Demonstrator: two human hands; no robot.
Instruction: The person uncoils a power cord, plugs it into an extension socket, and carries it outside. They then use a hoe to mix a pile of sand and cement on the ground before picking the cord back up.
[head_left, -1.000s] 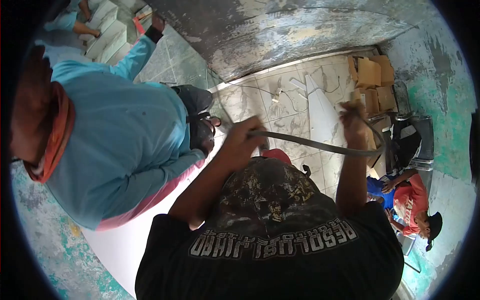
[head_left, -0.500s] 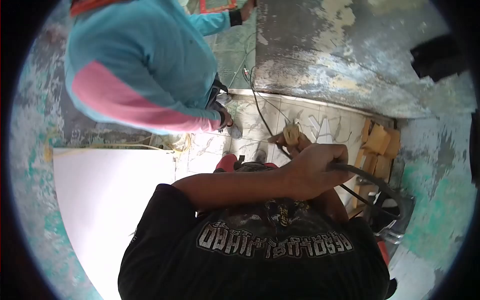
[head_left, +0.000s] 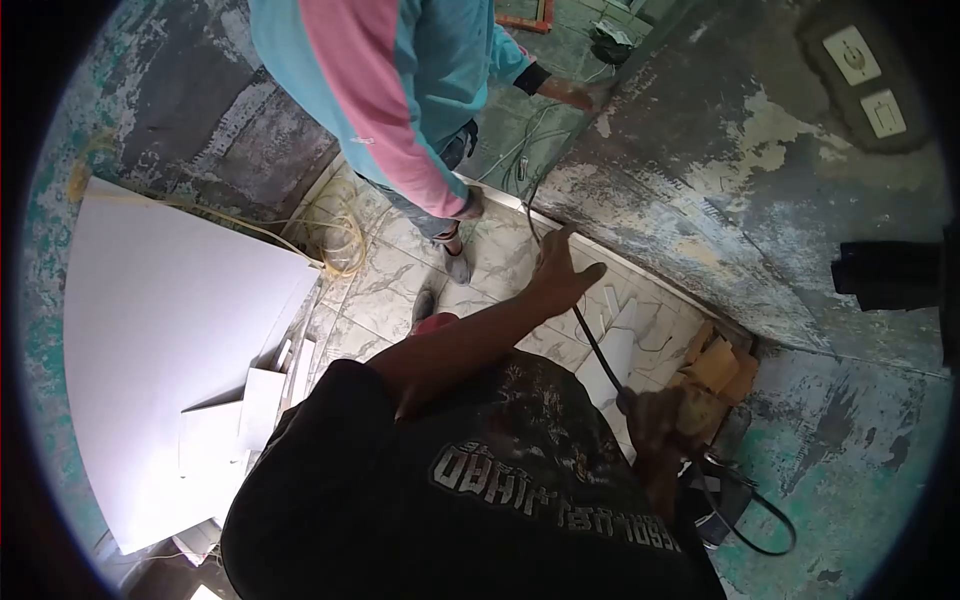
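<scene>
My left hand (head_left: 560, 282) reaches forward with thumb and fingers spread, right at a black cable (head_left: 598, 348) that passes beneath it. Lower right, motion smears my right hand (head_left: 655, 425), which is closed around the same cable. Against that hand shows a tan, roll-like object (head_left: 697, 410), also blurred. A loop of the cable hangs below the right hand, and its far stretch runs up to the wall's foot near a co-worker.
The co-worker in a blue and pink top (head_left: 400, 100) stands ahead, one hand at the wall edge. A large white panel (head_left: 180, 320) lies left, near a coiled yellow cable (head_left: 345, 245). Cardboard (head_left: 722, 370) sits at right; sockets (head_left: 852, 55) are on the wall.
My left hand has let go of the cable and moved forward and left, opening. My right hand has drawn back toward the lower right with the cable. The view has turned.
</scene>
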